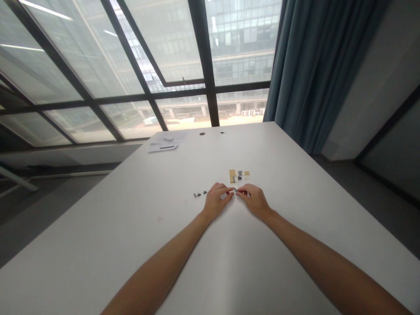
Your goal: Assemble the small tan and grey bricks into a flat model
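Note:
My left hand and my right hand rest on the white table, fingertips meeting in a pinch over a tiny grey piece held between them. Just beyond the fingers lies a small cluster of tan, grey and dark flat pieces. To the left of my left hand sit a few tiny dark pieces in a row. What exactly the pinched piece is cannot be made out.
Sheets of paper lie at the table's far left edge, near two dark round spots. Large windows stand behind the table and a blue curtain hangs at the right.

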The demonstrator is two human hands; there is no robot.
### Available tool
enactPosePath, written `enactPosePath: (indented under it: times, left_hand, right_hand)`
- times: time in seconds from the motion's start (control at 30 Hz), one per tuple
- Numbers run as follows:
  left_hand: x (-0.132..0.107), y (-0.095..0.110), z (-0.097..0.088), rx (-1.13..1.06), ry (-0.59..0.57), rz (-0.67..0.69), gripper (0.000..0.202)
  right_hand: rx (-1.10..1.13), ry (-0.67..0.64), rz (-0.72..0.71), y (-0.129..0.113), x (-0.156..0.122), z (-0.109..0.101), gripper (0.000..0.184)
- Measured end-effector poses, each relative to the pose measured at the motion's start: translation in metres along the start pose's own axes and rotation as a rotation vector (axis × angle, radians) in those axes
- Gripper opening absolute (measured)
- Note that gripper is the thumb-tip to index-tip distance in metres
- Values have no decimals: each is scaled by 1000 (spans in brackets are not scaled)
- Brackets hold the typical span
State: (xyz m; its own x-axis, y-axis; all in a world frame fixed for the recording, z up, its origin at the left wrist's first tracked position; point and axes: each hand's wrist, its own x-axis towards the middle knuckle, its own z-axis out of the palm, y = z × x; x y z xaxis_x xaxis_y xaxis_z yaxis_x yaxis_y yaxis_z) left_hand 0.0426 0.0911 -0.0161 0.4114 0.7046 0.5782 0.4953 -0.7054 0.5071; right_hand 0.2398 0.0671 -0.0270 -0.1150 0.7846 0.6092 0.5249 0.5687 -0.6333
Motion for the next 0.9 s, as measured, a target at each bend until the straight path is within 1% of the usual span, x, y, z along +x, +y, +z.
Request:
enactPosePath:
  times: [0.13,0.2,0.27,0.4,0.5,0.67,0.9]
  left_hand:
    - [-1,2,1,-39,-73,-15,32]
    - [-1,3,1,-29,-78,-18,34]
    - [-1,3,2,-25,-64,-38,31]
    - [-1,0,3,-61,-23,-116,19]
    - [-2,-1,4,-74,25,-153,19]
    - [-2,0,4,-63,-33,-119,17]
    - [-1,1,2,-30,-50,-103,19]
  right_hand:
    - [-4,46,35,0,1,-1,11]
    - [2,58,46,1,0,0,10]
    - [3,52,49,1,0,0,9]
    - [-21,-3,17,-1,0,0,10]
    - [-45,-39,-15,-4,1,-1,12]
    - [-33,-72,-19,-4,1,-1,11]
    - [19,-92,-19,-2,1,0,10]
